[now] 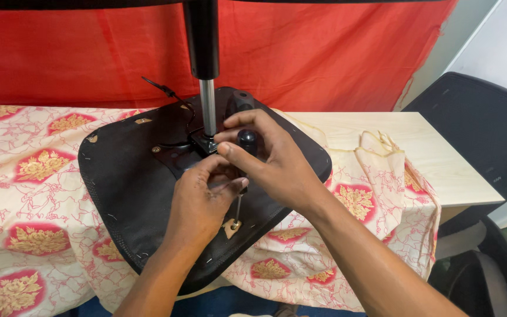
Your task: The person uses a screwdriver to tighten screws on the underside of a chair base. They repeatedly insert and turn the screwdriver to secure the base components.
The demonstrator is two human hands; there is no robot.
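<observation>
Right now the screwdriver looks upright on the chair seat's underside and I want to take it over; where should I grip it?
Grip the screwdriver by its black rounded handle, coming from above: it stands nearly upright with its thin shaft down at a screw. The right hand holds the handle; the left hand is beside the shaft.

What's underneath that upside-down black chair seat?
The chair seat lies on a cream cloth with red and gold flowers, spread over a pale wooden table. What lies directly beneath the seat's middle is covered and cannot be seen.

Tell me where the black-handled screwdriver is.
In the head view, the black-handled screwdriver stands upright at centre, gripped by both hands, its tip on the upturned black chair seat, right of the metal post.
</observation>
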